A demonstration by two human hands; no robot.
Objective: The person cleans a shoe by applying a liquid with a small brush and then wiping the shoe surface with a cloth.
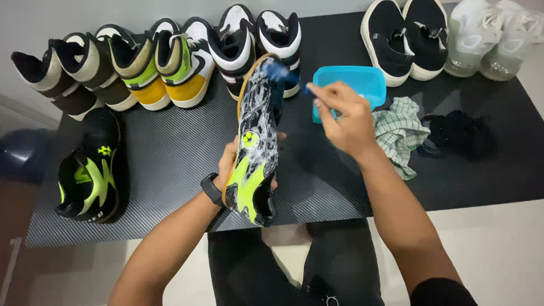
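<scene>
Dark trousers point(294, 266) fill the bottom of the view, with both bare forearms reaching forward over them to a black ribbed mat point(170, 153).

Wrapped around the heel end of a football boot point(255, 147), the left hand point(229, 164) holds it up off the mat, sole turned toward the camera; a black watch point(212, 188) sits on that wrist. The boot's sole is black-and-white marbled with neon yellow patches and is covered in white suds. Its toe points away, toward the row of shoes at the back.

Fingers of the right hand point(340, 113) are pinched narrowly on the handle of a blue brush point(280, 72), whose blurred head touches the boot near the toe.

Just behind the right hand stands a blue plastic tub point(362, 79). Right of it a crumpled green-checked cloth point(402, 133) lies on the mat, and beside that a black cloth point(459, 133).

On the mat's left side lies the matching black and neon boot point(90, 170), well apart from the held one. Along the back edge stand brown-and-cream high-tops point(68, 79), yellow-and-green high-tops point(164, 65), black-and-white high-tops point(255, 39), black slip-ons point(405, 37) and pale translucent sneakers point(493, 37).
</scene>
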